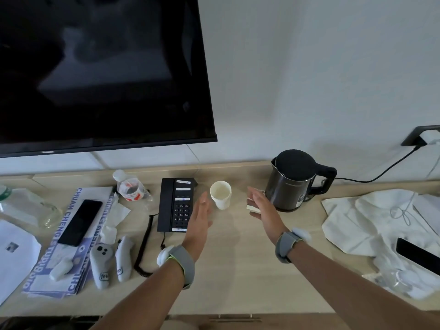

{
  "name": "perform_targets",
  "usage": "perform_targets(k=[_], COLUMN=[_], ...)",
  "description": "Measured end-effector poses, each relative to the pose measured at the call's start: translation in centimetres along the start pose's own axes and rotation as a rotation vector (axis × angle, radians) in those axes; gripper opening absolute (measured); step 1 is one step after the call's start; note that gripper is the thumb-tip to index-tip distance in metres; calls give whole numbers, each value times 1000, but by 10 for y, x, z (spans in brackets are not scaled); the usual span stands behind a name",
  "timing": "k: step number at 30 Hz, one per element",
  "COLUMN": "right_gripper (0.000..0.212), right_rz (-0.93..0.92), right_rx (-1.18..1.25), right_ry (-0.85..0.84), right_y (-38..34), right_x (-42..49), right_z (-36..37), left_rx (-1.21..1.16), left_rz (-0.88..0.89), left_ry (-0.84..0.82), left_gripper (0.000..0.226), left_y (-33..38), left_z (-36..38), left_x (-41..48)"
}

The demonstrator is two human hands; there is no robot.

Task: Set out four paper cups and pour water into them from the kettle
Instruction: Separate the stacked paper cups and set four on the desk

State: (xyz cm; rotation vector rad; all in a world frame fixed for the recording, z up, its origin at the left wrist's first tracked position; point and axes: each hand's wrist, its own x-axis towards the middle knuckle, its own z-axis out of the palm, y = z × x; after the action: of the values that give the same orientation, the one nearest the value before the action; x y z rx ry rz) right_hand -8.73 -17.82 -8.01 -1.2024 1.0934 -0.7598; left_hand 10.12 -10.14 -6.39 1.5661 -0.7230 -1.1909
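Note:
A white paper cup (221, 194) stands upright on the wooden desk (233, 253), near the wall; it may be a stack, I cannot tell. A dark electric kettle (294, 181) with its lid shut sits on its base to the right of the cup, handle pointing right. My left hand (199, 219) is flat and open just left of the cup, apart from it. My right hand (262, 208) is open between the cup and the kettle, touching neither, and partly covers a small white box (252, 208). Both wrists wear grey bands.
A black desk phone (175, 204) lies left of my left hand, a plastic bottle (129, 186) behind it. Papers, a smartphone (79, 222) and two grey controllers (112, 260) crowd the left. White cloth (371, 215) with another phone (416, 254) covers the right. A television (100, 67) hangs above.

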Motion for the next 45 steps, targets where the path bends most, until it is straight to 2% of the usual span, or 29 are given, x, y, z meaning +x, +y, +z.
perform_targets(k=[3,6,10,16,22,34,45], right_gripper=[48,55,42,46,48,45,73], right_rz=[33,69,116,140,136,128,76], right_rx=[-29,-40,-39,-57,-53,-20,-50], right_ry=[-66,-95,-83,-99,-94,-109,-166], right_y=[6,11,15,17,19,14,3], right_x=[11,22,37,48,54,57,41], right_z=[1,2,4,14,18,28,24], left_rx=[-20,8,-16,31,7,-42,-35], left_rz=[11,-6,-45,-56,-79,-119,-99], left_ry=[20,44,44,-6,-5,-2,7], left_gripper=[56,74,79,102,73,62,56], left_y=[-8,-9,-8,-9,-16,-8,-5], left_z=[0,-4,-7,-4,-2,11,11], left_x=[13,24,36,45,54,60,44])
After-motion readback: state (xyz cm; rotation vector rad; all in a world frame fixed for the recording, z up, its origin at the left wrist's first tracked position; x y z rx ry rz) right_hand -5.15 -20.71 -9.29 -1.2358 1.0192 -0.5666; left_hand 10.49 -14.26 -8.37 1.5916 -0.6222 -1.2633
